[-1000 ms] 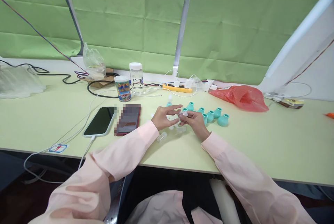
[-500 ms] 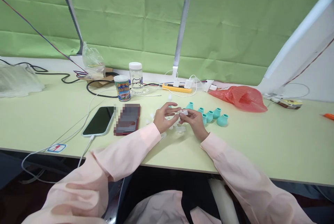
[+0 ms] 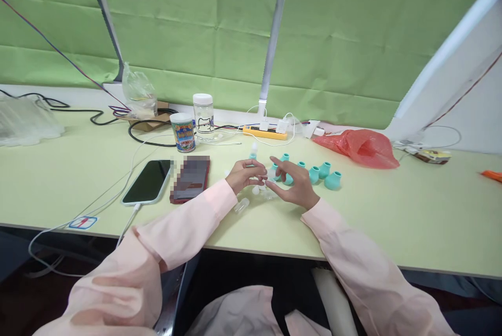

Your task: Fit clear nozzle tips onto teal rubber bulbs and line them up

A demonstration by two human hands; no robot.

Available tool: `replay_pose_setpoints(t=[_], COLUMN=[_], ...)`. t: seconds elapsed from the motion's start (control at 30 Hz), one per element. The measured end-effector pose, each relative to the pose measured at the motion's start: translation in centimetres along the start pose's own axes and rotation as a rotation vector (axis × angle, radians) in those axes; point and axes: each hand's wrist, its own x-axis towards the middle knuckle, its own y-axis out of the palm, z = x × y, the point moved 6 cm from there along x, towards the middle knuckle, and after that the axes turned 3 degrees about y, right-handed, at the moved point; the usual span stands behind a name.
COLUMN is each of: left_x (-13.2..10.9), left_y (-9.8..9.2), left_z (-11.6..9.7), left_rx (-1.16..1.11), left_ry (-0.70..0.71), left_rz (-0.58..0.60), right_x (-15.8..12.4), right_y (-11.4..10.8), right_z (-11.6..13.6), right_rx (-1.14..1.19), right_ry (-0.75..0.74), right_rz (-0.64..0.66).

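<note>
My left hand (image 3: 243, 175) rests on the pale green table (image 3: 392, 221) with its fingers curled in, and a small white piece shows at the fingertips. My right hand (image 3: 293, 183) lies palm down just to its right, fingertips gathered over small clear plastic pieces (image 3: 261, 189) on the table. What they pinch is too small to name. A row of teal caps (image 3: 333, 180) stands right behind the right hand. A clear little vial (image 3: 242, 204) lies by my left wrist, and another small bottle (image 3: 254, 150) stands behind the hands.
Two phones (image 3: 148, 182) lie left of the hands, one on a white cable. Behind are a printed cup (image 3: 183, 132), a clear bottle (image 3: 204, 115), a yellow power strip (image 3: 265, 132) and a red plastic bag (image 3: 358, 147). A bagged box (image 3: 141, 101) sits at the back left.
Both hands have dropped from a raised pinch down to the table. The right hand turned palm down over the clear pieces, uncovering more of the teal caps.
</note>
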Motion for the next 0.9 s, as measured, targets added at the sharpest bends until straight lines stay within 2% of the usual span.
replay_pose_setpoints(t=[0.07, 0.1, 0.2, 0.3, 0.37, 0.47, 0.6, 0.77, 0.9], left_x=[0.0, 0.0, -0.1, -0.2, -0.2, -0.1, 0.1, 0.2, 0.2], left_y=[-0.1, -0.2, -0.1, 0.0, -0.1, -0.2, -0.2, -0.3, -0.4], left_z=[-0.2, -0.4, -0.7, -0.8, -0.8, -0.7, -0.5, -0.2, 0.0], left_rx=[-0.01, -0.012, -0.015, -0.003, -0.005, -0.033, -0.072, -0.096, -0.098], left_ry=[0.013, 0.019, 0.03, 0.029, 0.027, 0.019, 0.004, -0.011, -0.042], left_rz=[-0.027, -0.035, -0.048, -0.051, -0.052, -0.053, -0.035, -0.019, 0.002], right_x=[0.3, 0.4, 0.7, 0.2, -0.4, -0.9, -1.1, -0.6, 0.0], right_y=[-1.9, -2.9, -5.4, -5.9, -5.4, -4.5, -3.9, -4.5, -5.1], right_z=[0.1, -0.3, -2.8, -5.7, -6.9, -7.4, -7.4, -6.9, -6.5], right_rx=[-0.198, -0.296, -0.637, -0.85, -0.894, -0.9, -0.803, -0.658, -0.34], right_ry=[-0.061, -0.039, 0.201, 0.51, 0.622, 0.662, 0.673, 0.643, 0.58], right_rz=[-0.076, -0.121, -0.178, 0.02, 0.196, 0.332, 0.375, 0.29, 0.199])
